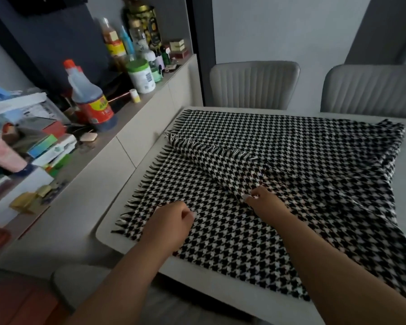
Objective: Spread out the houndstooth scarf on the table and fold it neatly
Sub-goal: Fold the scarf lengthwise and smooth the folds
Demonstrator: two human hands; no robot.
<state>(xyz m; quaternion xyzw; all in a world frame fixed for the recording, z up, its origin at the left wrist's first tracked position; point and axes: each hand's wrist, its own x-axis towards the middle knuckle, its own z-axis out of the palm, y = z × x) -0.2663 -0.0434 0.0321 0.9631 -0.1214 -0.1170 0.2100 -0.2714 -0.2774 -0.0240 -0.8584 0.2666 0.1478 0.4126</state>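
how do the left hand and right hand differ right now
The left hand sits nearer the fringed edge of the scarf, on flat cloth; the right hand is further in, at a raised fold. The right hand's fingers pinch that fold; the left hand's fingers are curled, any grip hidden. Both rest on the scarf.

Two pale ribbed chairs, one (254,84) and another (373,89), stand at the far side. Along the left runs a light sideboard (136,139) crowded with clutter: a dark sauce bottle (89,99) with an orange cap, a white tub (141,76) with a green lid farther back, and a gold-patterned tin (144,24) beyond it. Stacked boxes (49,146) lie nearer on the left.
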